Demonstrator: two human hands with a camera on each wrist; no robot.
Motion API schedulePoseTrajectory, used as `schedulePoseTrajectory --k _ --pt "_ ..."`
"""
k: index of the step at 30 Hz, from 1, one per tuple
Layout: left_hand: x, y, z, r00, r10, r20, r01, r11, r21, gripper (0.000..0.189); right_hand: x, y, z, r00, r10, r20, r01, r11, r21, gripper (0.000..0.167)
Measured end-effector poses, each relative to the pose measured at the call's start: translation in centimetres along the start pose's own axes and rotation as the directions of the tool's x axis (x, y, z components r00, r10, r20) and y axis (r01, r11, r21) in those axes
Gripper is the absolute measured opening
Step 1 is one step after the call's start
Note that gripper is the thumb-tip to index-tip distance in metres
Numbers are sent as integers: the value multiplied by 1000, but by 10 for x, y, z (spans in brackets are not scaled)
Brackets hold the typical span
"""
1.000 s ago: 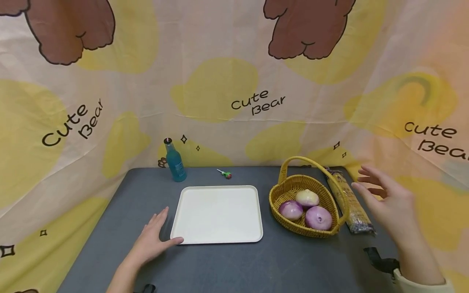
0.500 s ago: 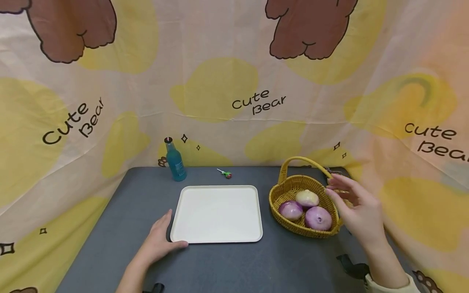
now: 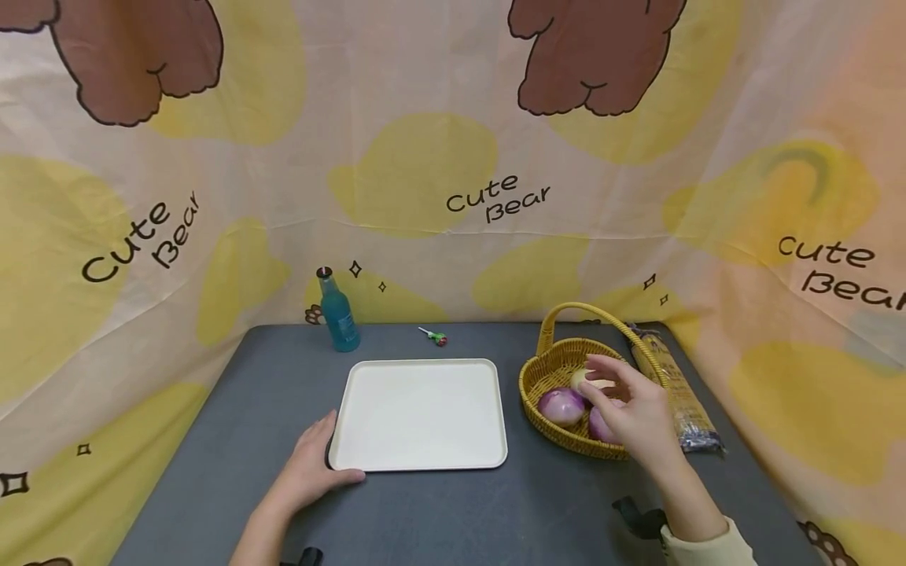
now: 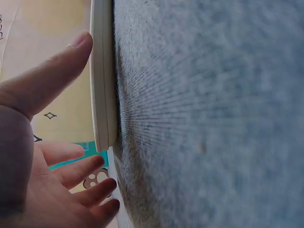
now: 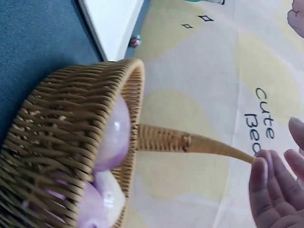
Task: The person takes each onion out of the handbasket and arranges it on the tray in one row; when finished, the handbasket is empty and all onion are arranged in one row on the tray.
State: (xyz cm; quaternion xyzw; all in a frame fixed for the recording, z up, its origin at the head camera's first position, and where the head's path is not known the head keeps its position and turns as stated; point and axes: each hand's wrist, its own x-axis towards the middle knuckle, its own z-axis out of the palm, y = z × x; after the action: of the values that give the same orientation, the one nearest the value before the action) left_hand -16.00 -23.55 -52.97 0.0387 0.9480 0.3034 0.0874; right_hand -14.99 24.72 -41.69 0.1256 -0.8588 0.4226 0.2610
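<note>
My left hand (image 3: 307, 468) is at the near left corner of a white rectangular tray (image 3: 421, 414), with fingers spread along its left side and the thumb by its near edge. In the left wrist view the thumb (image 4: 52, 78) lies against the tray rim (image 4: 102, 85). Over a wicker basket (image 3: 532, 413) hovers my right hand (image 3: 640, 413), loosely curved and holding nothing. Inside the basket sit a purple onion (image 3: 562, 406), a second purple onion (image 3: 600, 428) and a pale onion (image 3: 580, 380); the hand partly hides the last two. The right wrist view shows the basket handle (image 5: 164, 138) near the fingertips.
A long clear-wrapped yellow package (image 3: 683, 393) lies right of the basket. Behind the tray are a blue bottle (image 3: 340, 314), standing upright, and a lollipop (image 3: 435, 337). A printed cloth (image 3: 425, 275) hangs behind the grey table (image 3: 453, 519).
My right hand has moved left, from beyond the package to above the basket's onions. The left hand has shifted slightly right, closer against the tray corner. Tray and basket stay in place.
</note>
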Motion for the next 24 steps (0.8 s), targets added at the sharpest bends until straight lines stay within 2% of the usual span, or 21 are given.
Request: schedulePoseTrajectory --k 4,11,14,20,24 --pt "3 2 2 1000 21 3 -21 1000 -9 126 -2 12 10 989 122 84 -118 992 -53 38" --pt "1 0 5 999 41 -17 -42 999 -1 121 -2 32 24 945 264 193 -249 964 -99 49" --pt "0 -1 6 1000 29 -3 -29 1000 -7 122 -3 38 27 929 298 222 -280 954 -110 51" --pt "-1 -1 7 1000 -6 25 6 1000 -12 123 -3 46 35 908 329 259 -301 943 -140 55" --pt "-2 -1 7 1000 -10 28 10 1000 -15 122 -2 49 39 905 323 278 -284 943 -173 56"
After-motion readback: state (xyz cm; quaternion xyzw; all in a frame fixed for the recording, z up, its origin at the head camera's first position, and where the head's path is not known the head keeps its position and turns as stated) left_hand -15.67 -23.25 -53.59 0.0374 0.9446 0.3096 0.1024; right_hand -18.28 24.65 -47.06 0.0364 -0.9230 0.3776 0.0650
